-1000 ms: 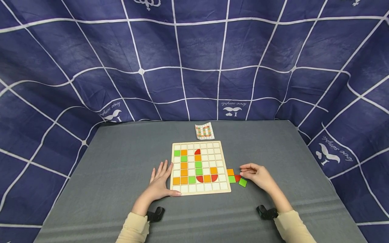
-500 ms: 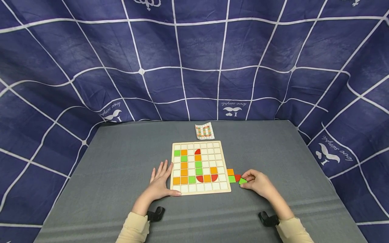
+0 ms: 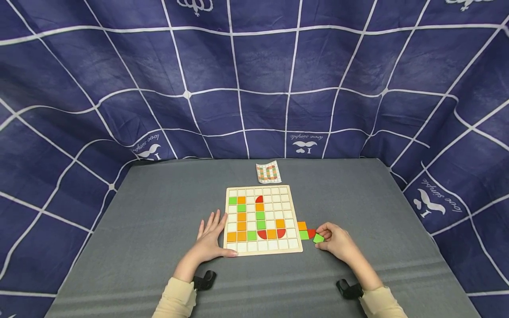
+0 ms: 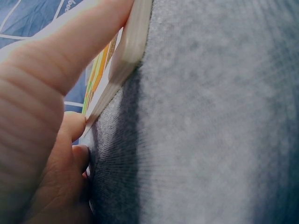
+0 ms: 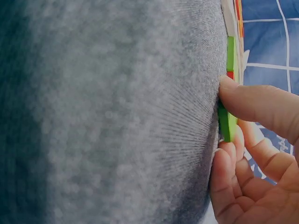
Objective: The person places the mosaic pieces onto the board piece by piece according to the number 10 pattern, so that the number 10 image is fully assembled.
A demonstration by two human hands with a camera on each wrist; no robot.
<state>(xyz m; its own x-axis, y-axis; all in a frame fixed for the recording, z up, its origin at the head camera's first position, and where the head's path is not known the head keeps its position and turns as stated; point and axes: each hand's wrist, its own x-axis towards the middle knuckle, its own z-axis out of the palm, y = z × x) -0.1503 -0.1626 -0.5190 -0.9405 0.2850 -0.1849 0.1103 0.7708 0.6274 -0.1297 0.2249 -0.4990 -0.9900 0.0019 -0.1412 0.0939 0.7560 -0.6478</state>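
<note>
A pale square grid board (image 3: 264,246) lies on the table, with orange, green and red tiles set in some of its cells. My left hand (image 3: 207,243) rests at the board's left side, fingers spread and fairly straight, the thumb over its near left corner. In the left wrist view, the thumb (image 4: 70,46) touches the board's edge (image 4: 133,44). Right of the board, my right hand (image 3: 338,240) pinches a green square tile (image 3: 318,238) between thumb and fingers. In the right wrist view, that green tile (image 5: 227,125) sits low at the cloth, partly behind the thumb.
Beside the board's right edge lie an orange tile (image 3: 302,226), another green tile (image 3: 304,235) and a red tile (image 3: 311,233), partly covered. A small printed pattern card (image 3: 268,172) lies beyond the board. A blue curtain (image 3: 262,110) stands behind the grey table (image 3: 167,198).
My right hand has moved down slightly from above the loose tiles, and its thumb and fingers have closed on the green tile. The left hand stays at the board.
</note>
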